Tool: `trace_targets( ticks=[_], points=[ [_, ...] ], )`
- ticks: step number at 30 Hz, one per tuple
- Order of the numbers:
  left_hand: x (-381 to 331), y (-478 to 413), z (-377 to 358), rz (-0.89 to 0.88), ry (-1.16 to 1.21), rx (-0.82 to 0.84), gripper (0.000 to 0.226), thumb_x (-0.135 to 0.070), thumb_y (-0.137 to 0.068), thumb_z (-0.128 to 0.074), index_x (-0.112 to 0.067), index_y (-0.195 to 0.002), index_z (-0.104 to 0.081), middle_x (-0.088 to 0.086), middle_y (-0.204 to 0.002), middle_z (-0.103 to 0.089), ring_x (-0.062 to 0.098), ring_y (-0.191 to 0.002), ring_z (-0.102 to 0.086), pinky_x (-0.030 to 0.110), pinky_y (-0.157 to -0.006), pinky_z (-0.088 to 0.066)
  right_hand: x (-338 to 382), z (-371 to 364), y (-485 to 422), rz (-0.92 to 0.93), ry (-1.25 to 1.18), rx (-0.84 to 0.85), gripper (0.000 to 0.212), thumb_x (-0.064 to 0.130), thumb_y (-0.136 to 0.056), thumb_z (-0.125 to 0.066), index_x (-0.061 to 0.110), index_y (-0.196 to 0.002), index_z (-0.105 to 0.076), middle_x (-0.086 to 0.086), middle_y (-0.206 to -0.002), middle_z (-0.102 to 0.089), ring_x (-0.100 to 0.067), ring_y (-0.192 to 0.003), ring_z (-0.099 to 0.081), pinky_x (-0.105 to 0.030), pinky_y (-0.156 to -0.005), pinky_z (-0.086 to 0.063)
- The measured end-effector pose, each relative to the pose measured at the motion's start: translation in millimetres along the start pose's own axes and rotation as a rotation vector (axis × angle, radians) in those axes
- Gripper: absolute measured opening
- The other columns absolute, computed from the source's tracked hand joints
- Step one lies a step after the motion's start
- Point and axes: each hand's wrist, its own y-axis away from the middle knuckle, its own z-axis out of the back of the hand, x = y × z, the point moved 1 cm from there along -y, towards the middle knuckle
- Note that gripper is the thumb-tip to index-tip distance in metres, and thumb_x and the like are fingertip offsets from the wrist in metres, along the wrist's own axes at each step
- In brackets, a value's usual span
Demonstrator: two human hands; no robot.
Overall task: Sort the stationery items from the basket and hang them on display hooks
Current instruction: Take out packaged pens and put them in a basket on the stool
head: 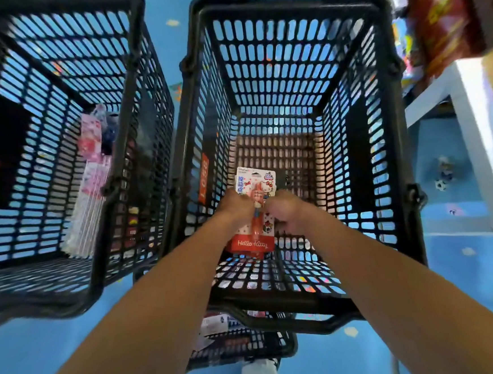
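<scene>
Both my arms reach down into a tall black mesh basket (pixel 287 50) in the middle of the view. My left hand (pixel 233 207) and my right hand (pixel 290 213) together grip a red and white Hello Kitty carded pack (pixel 254 212) with a red pen-like item on its front. The left hand holds its left edge and the right hand its right edge. The pack's white top with a hang slot points away from me. No display hooks are in view.
A second black mesh basket (pixel 54 84) stands to the left with pink packaged items (pixel 91 157) leaning inside. A lower black basket (pixel 242 340) with packs sits under the middle one. White shelving (pixel 476 127) with merchandise rises on the right. The floor is blue.
</scene>
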Motion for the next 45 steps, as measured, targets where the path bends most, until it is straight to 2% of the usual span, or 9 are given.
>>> trace_targets(
  ticks=[7,13,20,24,31,35,39,41,45],
  points=[
    [0.3,-7.1,-9.3,0.007,-0.008,0.016,0.037,-0.014,-0.103,-0.049,-0.010,-0.140,-0.051,0.016,-0.130,-0.064,0.036,-0.116,-0.063,0.050,-0.100,-0.054,-2.8,-0.4,-18.4,0.014,0.155,-0.101,0.013,0.006,-0.096,-0.060,0.000,-0.104,-0.069,-0.019,-0.110,-0.073,-0.036,-0.101,-0.072,-0.055,-0.092,-0.059],
    [3.9,-5.6,-5.9,0.035,-0.043,-0.022,0.036,-0.007,-0.101,-0.054,-0.006,-0.137,-0.053,0.017,-0.132,-0.064,0.035,-0.120,-0.062,0.049,-0.101,-0.054,-2.6,-3.6,-18.7,0.004,0.398,-0.058,0.033,0.007,-0.098,-0.058,-0.004,-0.128,-0.061,-0.019,-0.129,-0.066,-0.034,-0.122,-0.063,-0.041,-0.094,-0.058],
    [-2.4,2.7,-4.9,0.069,-0.098,-0.066,0.043,-0.002,-0.098,-0.060,-0.001,-0.139,-0.047,0.019,-0.135,-0.061,0.036,-0.123,-0.061,0.046,-0.102,-0.054,3.9,1.7,-11.7,0.044,0.678,-0.095,0.030,0.013,-0.094,-0.063,0.005,-0.122,-0.068,-0.013,-0.123,-0.069,-0.025,-0.109,-0.067,-0.038,-0.095,-0.058],
    [-6.4,12.2,-1.2,0.059,-0.144,-0.049,0.041,-0.006,-0.097,-0.065,-0.003,-0.137,-0.055,0.017,-0.136,-0.062,0.034,-0.122,-0.062,0.039,-0.099,-0.055,5.2,7.2,-3.3,0.059,0.693,-0.083,0.032,0.016,-0.095,-0.065,0.006,-0.126,-0.066,-0.012,-0.126,-0.068,-0.025,-0.113,-0.066,-0.038,-0.099,-0.056],
    [-11.2,31.6,10.5,0.000,-0.179,-0.025,0.062,0.000,-0.097,-0.059,-0.002,-0.154,-0.032,0.021,-0.147,-0.053,0.035,-0.124,-0.061,0.036,-0.096,-0.055,7.3,12.7,16.2,0.036,0.751,-0.098,0.032,0.010,-0.096,-0.061,0.000,-0.126,-0.061,-0.013,-0.126,-0.064,-0.027,-0.115,-0.063,-0.034,-0.092,-0.055],
    [-11.5,44.6,18.5,-0.022,-0.197,-0.029,0.062,0.001,-0.098,-0.057,0.000,-0.154,-0.032,0.019,-0.147,-0.050,0.033,-0.130,-0.054,0.030,-0.093,-0.049,11.1,15.7,33.4,0.066,0.790,-0.134,0.012,0.011,-0.097,-0.055,0.003,-0.103,-0.062,-0.007,-0.108,-0.060,-0.021,-0.099,-0.062,-0.026,-0.074,-0.050],
    [-13.9,63.5,31.6,-0.057,-0.188,-0.023,0.064,-0.001,-0.097,-0.058,-0.001,-0.155,-0.030,0.018,-0.149,-0.047,0.032,-0.132,-0.051,0.031,-0.097,-0.048,15.4,14.0,55.8,0.116,0.625,-0.238,0.044,0.013,-0.093,-0.065,-0.002,-0.133,-0.056,-0.016,-0.132,-0.062,-0.030,-0.117,-0.061,-0.034,-0.094,-0.051],
    [-14.5,75.9,40.5,-0.107,-0.170,-0.030,0.063,-0.001,-0.096,-0.061,-0.002,-0.152,-0.034,0.016,-0.143,-0.051,0.029,-0.125,-0.053,0.028,-0.093,-0.046,18.7,11.9,71.9,0.201,0.543,-0.301,0.054,0.019,-0.092,-0.070,0.007,-0.141,-0.050,-0.012,-0.132,-0.061,-0.025,-0.107,-0.059,-0.030,-0.086,-0.048],
    [-19.0,103.5,65.4,-0.214,-0.135,-0.031,0.051,-0.009,-0.097,-0.067,-0.005,-0.142,-0.044,0.016,-0.132,-0.060,0.031,-0.120,-0.060,0.033,-0.098,-0.052,29.4,5.8,117.0,0.428,0.410,-0.368,0.045,0.018,-0.087,-0.077,0.021,-0.124,-0.051,-0.001,-0.121,-0.065,-0.019,-0.100,-0.064,-0.036,-0.091,-0.055]
  ],
)
